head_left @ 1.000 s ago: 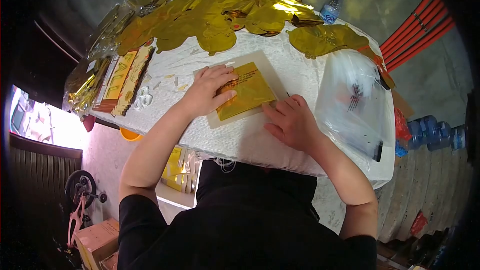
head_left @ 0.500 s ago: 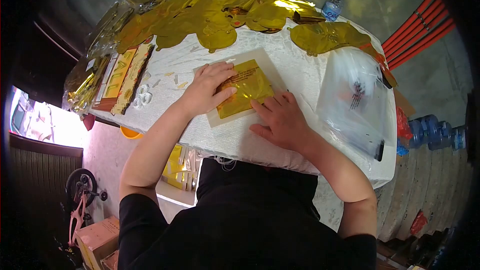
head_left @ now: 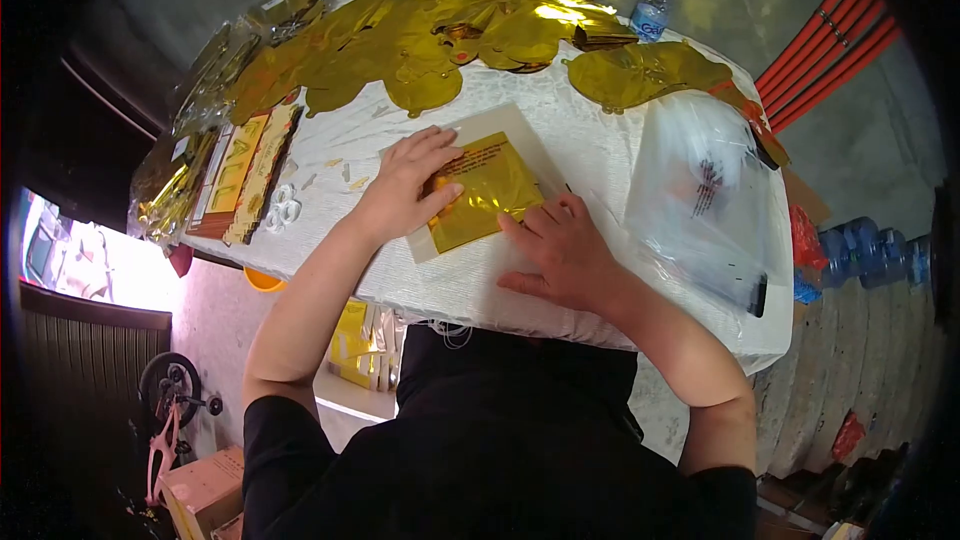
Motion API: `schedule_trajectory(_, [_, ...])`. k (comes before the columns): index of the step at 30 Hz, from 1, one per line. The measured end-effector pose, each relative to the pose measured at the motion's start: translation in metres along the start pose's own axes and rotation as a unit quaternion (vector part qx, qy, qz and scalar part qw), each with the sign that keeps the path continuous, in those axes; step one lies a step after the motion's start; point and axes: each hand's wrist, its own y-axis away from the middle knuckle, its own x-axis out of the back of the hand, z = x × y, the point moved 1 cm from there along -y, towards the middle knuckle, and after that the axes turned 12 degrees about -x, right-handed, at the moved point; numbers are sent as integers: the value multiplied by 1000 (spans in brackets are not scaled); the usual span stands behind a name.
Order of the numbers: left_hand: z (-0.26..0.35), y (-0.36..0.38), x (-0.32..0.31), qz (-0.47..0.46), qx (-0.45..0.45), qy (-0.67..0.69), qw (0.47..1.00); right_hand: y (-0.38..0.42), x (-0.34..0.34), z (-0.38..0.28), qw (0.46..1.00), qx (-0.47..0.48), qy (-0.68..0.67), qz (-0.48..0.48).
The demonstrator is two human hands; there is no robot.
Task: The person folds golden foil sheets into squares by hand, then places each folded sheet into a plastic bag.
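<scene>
A flat gold foil piece point(head_left: 485, 195) lies inside a clear plastic bag with dark printed text, in the middle of the table. Beneath it, a pale translucent sheet or bag margin point(head_left: 516, 127) shows along the upper and left edges. My left hand point(head_left: 408, 185) rests on the bag's left side, fingers stretched out flat and thumb on the foil. At the lower right edge is my right hand point(head_left: 562, 252), its index fingertip touching the packet, the other fingers bent and the thumb apart on the white cloth.
Gold foil balloons point(head_left: 420, 40) are piled along the far edge. Clear plastic bags point(head_left: 695, 200) lie at right, near a water bottle point(head_left: 652, 8). White ribbon rolls point(head_left: 284, 208) and printed cards point(head_left: 228, 175) sit at left. Red pipes point(head_left: 830, 40) stand beyond the table.
The camera view has tilted slightly. Both hands stay in nearly the same places on the packet, with only small finger shifts.
</scene>
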Motion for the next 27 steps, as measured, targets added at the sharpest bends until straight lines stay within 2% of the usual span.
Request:
schedule_trajectory(4, [24, -14, 2, -9, -58, -5, 998, 1, -3, 0, 1000, 4, 0, 9])
schedule_trajectory(7, [34, -13, -13, -26, -47, 27, 998, 2, 0, 3, 1000, 0, -1, 26])
schedule_trajectory(9, [32, -14, -17, -39, -44, 21, 998, 3, 4, 11, 995, -10, -98, 6])
schedule_trajectory(10, [32, -13, -17, -48, -42, 20, 998, 3, 7, 17, 995, -12, -98, 6])
schedule_trajectory(12, [33, -13, -15, -57, -41, 19, 997, -3, 15, 32, 992, -84, -88, 38])
schedule_trajectory(13, [34, -14, -15, -65, -41, 13, 997, -5, 15, 36, 991, -87, -88, 39])
schedule_trajectory(15, [35, -18, -14, -74, -48, 8, 996, -5, 13, 45, 981, -186, -33, 37])
schedule_trajectory(19, [39, -22, -11, -83, -56, -14, 995, -4, 3, 45, 984, -175, -32, 30])
schedule_trajectory(21, [40, -22, -11, -84, -62, -24, 994, -4, 2, 44, 983, -164, -79, 35])
schedule_trajectory(27, [39, -28, -7, -120, -52, -32, 991, -3, 0, 42, 987, -136, -52, 67])
